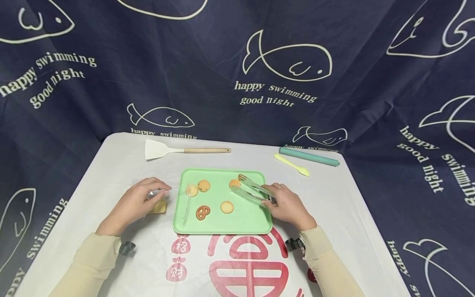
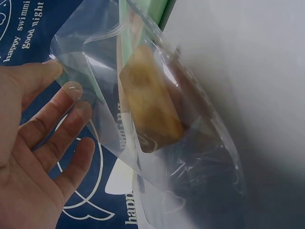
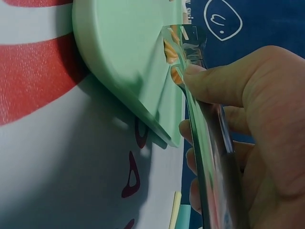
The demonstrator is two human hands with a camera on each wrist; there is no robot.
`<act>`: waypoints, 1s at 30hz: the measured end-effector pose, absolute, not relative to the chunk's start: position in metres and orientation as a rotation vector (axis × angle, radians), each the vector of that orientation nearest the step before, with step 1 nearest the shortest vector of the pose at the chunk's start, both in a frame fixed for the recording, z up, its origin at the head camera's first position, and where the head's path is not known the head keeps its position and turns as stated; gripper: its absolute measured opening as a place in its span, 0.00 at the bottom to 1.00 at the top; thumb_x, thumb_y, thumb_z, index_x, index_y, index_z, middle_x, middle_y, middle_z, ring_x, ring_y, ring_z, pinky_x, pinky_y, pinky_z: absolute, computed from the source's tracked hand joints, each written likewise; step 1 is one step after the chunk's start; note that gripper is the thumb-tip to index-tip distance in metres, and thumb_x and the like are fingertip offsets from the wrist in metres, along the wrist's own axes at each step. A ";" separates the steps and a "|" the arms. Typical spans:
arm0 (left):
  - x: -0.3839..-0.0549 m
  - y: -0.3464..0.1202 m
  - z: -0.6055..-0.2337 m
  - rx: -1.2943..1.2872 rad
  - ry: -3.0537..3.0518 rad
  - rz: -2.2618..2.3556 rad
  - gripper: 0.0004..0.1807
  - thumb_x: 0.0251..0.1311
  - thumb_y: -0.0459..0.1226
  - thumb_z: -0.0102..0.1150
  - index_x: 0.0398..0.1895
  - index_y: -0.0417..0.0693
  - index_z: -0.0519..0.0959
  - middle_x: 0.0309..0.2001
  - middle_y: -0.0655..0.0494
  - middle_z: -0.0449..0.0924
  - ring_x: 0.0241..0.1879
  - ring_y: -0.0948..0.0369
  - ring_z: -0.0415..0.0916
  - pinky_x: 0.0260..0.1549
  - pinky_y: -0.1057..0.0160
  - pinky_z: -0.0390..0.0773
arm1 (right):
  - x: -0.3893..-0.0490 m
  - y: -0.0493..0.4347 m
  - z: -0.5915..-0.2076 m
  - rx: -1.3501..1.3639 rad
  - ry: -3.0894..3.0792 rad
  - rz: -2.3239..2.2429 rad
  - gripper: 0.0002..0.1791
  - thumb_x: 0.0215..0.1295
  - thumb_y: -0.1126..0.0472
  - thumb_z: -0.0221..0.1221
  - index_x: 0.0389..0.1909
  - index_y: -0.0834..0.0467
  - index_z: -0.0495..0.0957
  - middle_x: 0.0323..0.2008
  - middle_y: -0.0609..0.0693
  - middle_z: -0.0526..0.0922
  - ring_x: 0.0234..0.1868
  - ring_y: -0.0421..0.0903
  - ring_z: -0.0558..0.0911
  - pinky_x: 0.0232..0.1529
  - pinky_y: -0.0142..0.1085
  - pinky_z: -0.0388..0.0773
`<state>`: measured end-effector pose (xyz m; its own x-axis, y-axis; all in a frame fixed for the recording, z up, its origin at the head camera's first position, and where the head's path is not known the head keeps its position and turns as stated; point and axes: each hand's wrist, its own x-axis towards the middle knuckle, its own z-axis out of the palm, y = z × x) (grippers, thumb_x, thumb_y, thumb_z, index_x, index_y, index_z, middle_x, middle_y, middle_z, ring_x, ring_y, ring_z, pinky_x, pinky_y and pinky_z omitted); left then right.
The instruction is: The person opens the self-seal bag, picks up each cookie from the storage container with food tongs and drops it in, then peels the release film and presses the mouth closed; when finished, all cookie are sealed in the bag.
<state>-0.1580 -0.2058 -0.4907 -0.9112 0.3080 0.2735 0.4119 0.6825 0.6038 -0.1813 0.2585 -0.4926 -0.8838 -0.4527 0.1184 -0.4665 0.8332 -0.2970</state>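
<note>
My left hand [image 1: 135, 201], left of the tray, pinches the edge of a clear plastic bag [image 2: 109, 138] between thumb and fingertips. Inside the bag lies a golden-brown rectangular cookie [image 2: 150, 105]. With my right hand [image 1: 287, 205] I hold metal tongs [image 1: 255, 185] over the tray's right half. Their spread tips are at a round swirled cookie [image 1: 233, 184]. On the light green tray [image 1: 248, 225] also lie a pretzel-shaped cookie [image 1: 202, 213], a plain round one [image 1: 227, 207], a speckled round one [image 1: 203, 186] and a pale round one [image 1: 191, 190] overlapped by the bag's clear edge.
Behind the tray lies a white spatula [image 1: 157, 149] with a wooden handle. A yellow spoon [image 1: 293, 166] and a teal stick-shaped item [image 1: 309, 156] lie at the back right. A dark blue curtain [image 1: 215, 57] with fish prints surrounds the white table [image 1: 341, 231].
</note>
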 end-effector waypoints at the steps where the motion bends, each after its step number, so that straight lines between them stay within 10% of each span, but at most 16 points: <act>1: -0.158 -0.206 -0.491 -0.591 -2.742 -1.038 0.05 0.68 0.36 0.66 0.44 0.51 0.87 0.45 0.64 0.83 0.51 0.54 0.79 0.54 0.46 0.76 | -0.181 0.259 -0.493 0.743 -2.965 0.499 0.28 0.64 0.53 0.68 0.63 0.58 0.78 0.47 0.53 0.82 0.49 0.50 0.79 0.44 0.52 0.82; 30: -0.158 -0.209 -0.490 -0.593 -2.729 -1.032 0.05 0.68 0.37 0.66 0.43 0.51 0.87 0.45 0.64 0.83 0.51 0.54 0.79 0.53 0.46 0.77 | -0.186 0.256 -0.494 0.745 -2.981 0.521 0.26 0.65 0.53 0.67 0.62 0.57 0.79 0.48 0.53 0.82 0.51 0.51 0.80 0.47 0.53 0.82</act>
